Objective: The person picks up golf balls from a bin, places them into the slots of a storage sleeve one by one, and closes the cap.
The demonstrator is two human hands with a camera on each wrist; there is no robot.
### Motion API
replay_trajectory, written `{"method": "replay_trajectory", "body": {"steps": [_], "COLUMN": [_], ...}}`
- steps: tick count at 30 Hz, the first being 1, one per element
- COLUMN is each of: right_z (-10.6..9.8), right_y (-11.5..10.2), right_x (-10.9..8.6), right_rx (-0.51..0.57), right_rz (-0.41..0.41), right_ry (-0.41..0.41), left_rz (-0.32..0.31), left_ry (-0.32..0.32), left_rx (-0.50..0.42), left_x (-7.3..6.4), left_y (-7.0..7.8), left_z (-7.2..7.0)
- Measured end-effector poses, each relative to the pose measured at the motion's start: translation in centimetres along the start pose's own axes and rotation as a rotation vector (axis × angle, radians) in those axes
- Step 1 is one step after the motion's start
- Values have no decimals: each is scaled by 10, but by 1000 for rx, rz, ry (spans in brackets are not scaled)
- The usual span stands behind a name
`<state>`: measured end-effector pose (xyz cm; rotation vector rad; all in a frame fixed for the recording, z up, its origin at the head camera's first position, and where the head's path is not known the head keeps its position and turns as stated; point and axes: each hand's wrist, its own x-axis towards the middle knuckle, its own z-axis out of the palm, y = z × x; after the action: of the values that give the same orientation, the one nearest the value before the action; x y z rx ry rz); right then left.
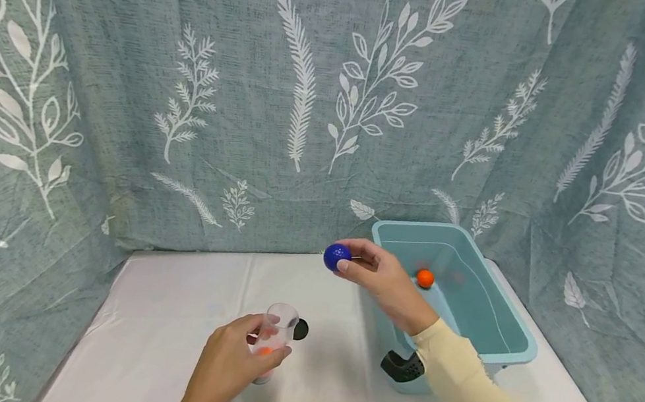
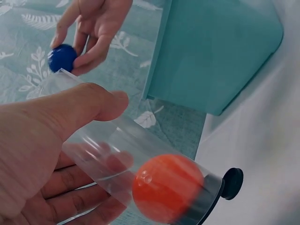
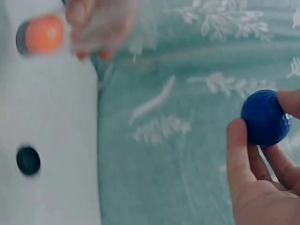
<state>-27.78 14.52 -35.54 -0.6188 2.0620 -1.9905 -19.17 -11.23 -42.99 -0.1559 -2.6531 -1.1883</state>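
Note:
My left hand (image 1: 235,358) holds a clear plastic tube (image 1: 283,316) above the white table, its open mouth upward. An orange ball (image 2: 164,187) lies inside at the tube's dark bottom end. Higher and to the right, my right hand (image 1: 385,281) pinches a blue golf ball (image 1: 336,257) between thumb and fingers; dimples show on it in the right wrist view. The blue ball is above and apart from the tube's mouth in the head view. A small round black cap (image 1: 300,329) lies on the table just behind the tube.
A teal plastic tub (image 1: 528,344) with a black handle (image 1: 401,367) stands on the right, partly behind my right forearm. Another orange ball (image 1: 425,278) sits inside it. Green leaf-patterned cloth (image 1: 236,118) hangs around the white-covered table (image 1: 181,291).

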Motion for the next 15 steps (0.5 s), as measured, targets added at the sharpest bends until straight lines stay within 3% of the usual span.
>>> {"method": "replay_trajectory", "body": {"steps": [8, 15], "right_z": [48, 71], "right_y": [25, 41], "right_x": [-4, -7], "right_rx": [2, -1], "right_rz": [-94, -115], "right_ry": [-40, -130], "left_rz": [8, 21], "left_ry": [13, 12], "left_rx": [-6, -19], "left_x": [0, -1], "left_y": [3, 4], "left_z": [-2, -3]}}
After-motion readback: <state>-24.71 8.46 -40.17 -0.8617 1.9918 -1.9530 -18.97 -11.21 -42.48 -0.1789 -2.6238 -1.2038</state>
